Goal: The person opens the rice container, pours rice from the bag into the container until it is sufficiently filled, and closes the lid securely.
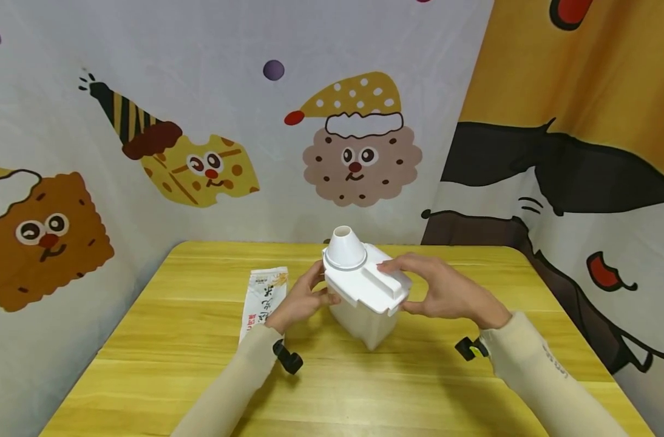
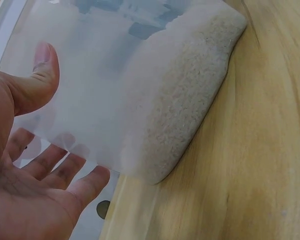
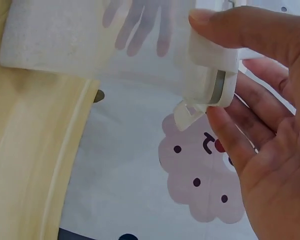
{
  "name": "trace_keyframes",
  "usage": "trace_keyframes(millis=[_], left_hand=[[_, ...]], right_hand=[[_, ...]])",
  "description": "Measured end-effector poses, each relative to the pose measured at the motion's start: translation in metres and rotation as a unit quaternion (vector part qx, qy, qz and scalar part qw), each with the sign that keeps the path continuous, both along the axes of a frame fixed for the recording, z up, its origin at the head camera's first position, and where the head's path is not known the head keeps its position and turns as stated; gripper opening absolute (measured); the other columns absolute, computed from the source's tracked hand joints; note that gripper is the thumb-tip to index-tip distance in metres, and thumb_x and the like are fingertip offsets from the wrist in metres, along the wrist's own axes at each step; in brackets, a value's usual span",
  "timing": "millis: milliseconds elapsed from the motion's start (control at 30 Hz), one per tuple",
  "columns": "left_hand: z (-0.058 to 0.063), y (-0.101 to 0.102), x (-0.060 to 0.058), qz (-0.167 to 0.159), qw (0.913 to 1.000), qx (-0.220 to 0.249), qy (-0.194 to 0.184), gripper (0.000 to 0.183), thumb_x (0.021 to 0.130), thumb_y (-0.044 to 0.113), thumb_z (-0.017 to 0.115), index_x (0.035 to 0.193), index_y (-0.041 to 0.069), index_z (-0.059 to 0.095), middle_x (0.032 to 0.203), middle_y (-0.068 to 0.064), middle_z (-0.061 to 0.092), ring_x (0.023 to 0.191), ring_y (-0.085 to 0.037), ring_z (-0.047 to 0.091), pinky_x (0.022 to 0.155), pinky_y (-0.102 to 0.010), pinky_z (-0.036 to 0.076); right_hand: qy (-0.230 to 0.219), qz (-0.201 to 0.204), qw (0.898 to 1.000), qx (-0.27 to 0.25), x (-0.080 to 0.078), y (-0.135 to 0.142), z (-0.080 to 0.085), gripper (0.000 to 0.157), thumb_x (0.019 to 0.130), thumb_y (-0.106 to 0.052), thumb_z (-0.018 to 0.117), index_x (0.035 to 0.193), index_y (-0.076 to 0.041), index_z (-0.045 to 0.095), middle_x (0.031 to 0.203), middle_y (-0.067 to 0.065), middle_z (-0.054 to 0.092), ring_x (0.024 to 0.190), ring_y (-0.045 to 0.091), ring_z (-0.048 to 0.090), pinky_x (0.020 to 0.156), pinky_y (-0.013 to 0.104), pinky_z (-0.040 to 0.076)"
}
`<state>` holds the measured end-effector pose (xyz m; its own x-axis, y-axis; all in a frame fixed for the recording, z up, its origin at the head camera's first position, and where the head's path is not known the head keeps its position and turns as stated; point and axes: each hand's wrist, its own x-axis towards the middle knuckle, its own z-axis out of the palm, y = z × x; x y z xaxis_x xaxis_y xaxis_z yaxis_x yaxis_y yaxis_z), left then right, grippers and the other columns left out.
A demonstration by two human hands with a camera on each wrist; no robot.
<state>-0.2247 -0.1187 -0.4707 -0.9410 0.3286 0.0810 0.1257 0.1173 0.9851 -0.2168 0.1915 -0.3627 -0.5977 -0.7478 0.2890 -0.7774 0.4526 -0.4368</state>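
A translucent rice container (image 1: 362,321) stands on the table between both hands, with rice (image 2: 185,90) in its lower part. Its white lid (image 1: 359,285) carries a hollow cone (image 1: 345,250) on the far left. My left hand (image 1: 301,300) holds the body below the lid, thumb on the near side and fingers behind. At the lid's right end, my right hand (image 1: 441,288) grips the rim, thumb on the near corner and fingers across the top. In the right wrist view, a small latch (image 3: 186,116) sticks out from the lid's edge.
A white printed packet (image 1: 263,297) lies on the wooden table (image 1: 201,364), left of the container and partly behind the left wrist. A cloth with cartoon figures (image 1: 228,48) hangs behind the table's far edge.
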Motion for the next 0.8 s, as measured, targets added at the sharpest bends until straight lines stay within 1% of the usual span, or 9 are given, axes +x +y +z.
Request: trace_keyframes(millis=[100, 200, 300, 400, 500, 567, 633, 700, 800], left_hand=[[0.000, 0.000, 0.000, -0.001, 1.0000, -0.001, 0.000, 0.088, 0.087, 0.006, 0.081, 0.159, 0.023, 0.035, 0.161, -0.007, 0.042, 0.151, -0.034, 0.037, 0.121, -0.051, 0.040], [0.001, 0.000, 0.001, -0.002, 1.0000, -0.002, -0.009, 0.088, 0.087, 0.007, 0.081, 0.159, 0.023, 0.034, 0.161, -0.006, 0.042, 0.152, -0.033, 0.036, 0.122, -0.051, 0.039], [0.002, -0.001, 0.004, 0.003, 0.9999, -0.001, -0.017, 0.087, 0.087, 0.008, 0.081, 0.159, 0.023, 0.035, 0.161, -0.007, 0.041, 0.151, -0.033, 0.037, 0.122, -0.050, 0.040], [0.004, -0.002, 0.008, 0.011, 0.9998, 0.004, -0.017, 0.089, 0.086, 0.010, 0.082, 0.159, 0.023, 0.033, 0.161, -0.008, 0.040, 0.150, -0.035, 0.038, 0.122, -0.051, 0.040], [0.005, -0.001, 0.015, 0.024, 0.9996, 0.012, -0.009, 0.093, 0.085, 0.010, 0.083, 0.160, 0.023, 0.031, 0.161, -0.009, 0.039, 0.149, -0.035, 0.040, 0.122, -0.050, 0.039], [0.005, 0.002, 0.020, 0.038, 0.9992, 0.013, 0.001, 0.093, 0.085, 0.010, 0.084, 0.160, 0.023, 0.031, 0.161, -0.009, 0.039, 0.148, -0.034, 0.041, 0.122, -0.050, 0.039], [0.004, 0.006, 0.023, 0.054, 0.9984, 0.013, 0.010, 0.090, 0.086, 0.011, 0.083, 0.160, 0.022, 0.032, 0.162, -0.009, 0.039, 0.147, -0.035, 0.042, 0.122, -0.052, 0.039], [0.004, 0.010, 0.025, 0.068, 0.9974, 0.011, 0.018, 0.088, 0.088, 0.012, 0.082, 0.160, 0.021, 0.032, 0.162, -0.010, 0.039, 0.147, -0.036, 0.042, 0.121, -0.053, 0.040], [0.005, 0.013, 0.027, 0.077, 0.9967, 0.008, 0.025, 0.086, 0.090, 0.015, 0.080, 0.161, 0.019, 0.031, 0.163, -0.011, 0.038, 0.147, -0.037, 0.042, 0.120, -0.055, 0.040]], right_hand=[[-0.005, 0.008, 1.000, 0.002, -0.001, 0.000, 0.001, 0.070, 0.073, -0.011, 0.093, 0.134, -0.024, 0.061, 0.135, -0.005, 0.065, 0.117, 0.015, 0.063, 0.098, 0.040, 0.059], [-0.017, 0.012, 1.000, 0.008, -0.003, 0.000, 0.003, 0.070, 0.073, -0.012, 0.093, 0.134, -0.025, 0.061, 0.135, -0.007, 0.064, 0.117, 0.014, 0.063, 0.100, 0.041, 0.058], [-0.027, 0.011, 0.999, 0.015, -0.003, 0.001, 0.006, 0.071, 0.075, -0.019, 0.093, 0.137, -0.027, 0.060, 0.137, -0.008, 0.063, 0.119, 0.014, 0.062, 0.102, 0.044, 0.057], [-0.026, 0.013, 0.999, 0.019, -0.003, 0.001, 0.008, 0.076, 0.076, -0.028, 0.093, 0.143, -0.029, 0.057, 0.144, -0.007, 0.059, 0.126, 0.017, 0.060, 0.104, 0.048, 0.055], [-0.017, 0.023, 0.999, 0.017, -0.004, -0.001, 0.007, 0.081, 0.078, -0.039, 0.091, 0.148, -0.028, 0.052, 0.151, -0.005, 0.054, 0.134, 0.021, 0.056, 0.107, 0.052, 0.053], [-0.015, 0.025, 0.999, 0.014, -0.003, -0.003, 0.007, 0.084, 0.078, -0.043, 0.090, 0.150, -0.026, 0.050, 0.154, -0.004, 0.052, 0.137, 0.022, 0.054, 0.108, 0.052, 0.052], [-0.017, 0.018, 1.000, 0.015, -0.002, -0.005, 0.007, 0.083, 0.079, -0.045, 0.089, 0.150, -0.025, 0.050, 0.153, -0.002, 0.053, 0.135, 0.023, 0.055, 0.107, 0.052, 0.052], [-0.026, 0.009, 0.999, 0.018, -0.001, -0.007, 0.008, 0.082, 0.079, -0.044, 0.089, 0.149, -0.025, 0.051, 0.151, -0.001, 0.054, 0.132, 0.022, 0.057, 0.104, 0.050, 0.054], [-0.035, -0.008, 0.999, 0.023, 0.001, -0.009, 0.009, 0.078, 0.079, -0.041, 0.089, 0.147, -0.024, 0.054, 0.147, 0.002, 0.057, 0.127, 0.022, 0.059, 0.101, 0.048, 0.055]])
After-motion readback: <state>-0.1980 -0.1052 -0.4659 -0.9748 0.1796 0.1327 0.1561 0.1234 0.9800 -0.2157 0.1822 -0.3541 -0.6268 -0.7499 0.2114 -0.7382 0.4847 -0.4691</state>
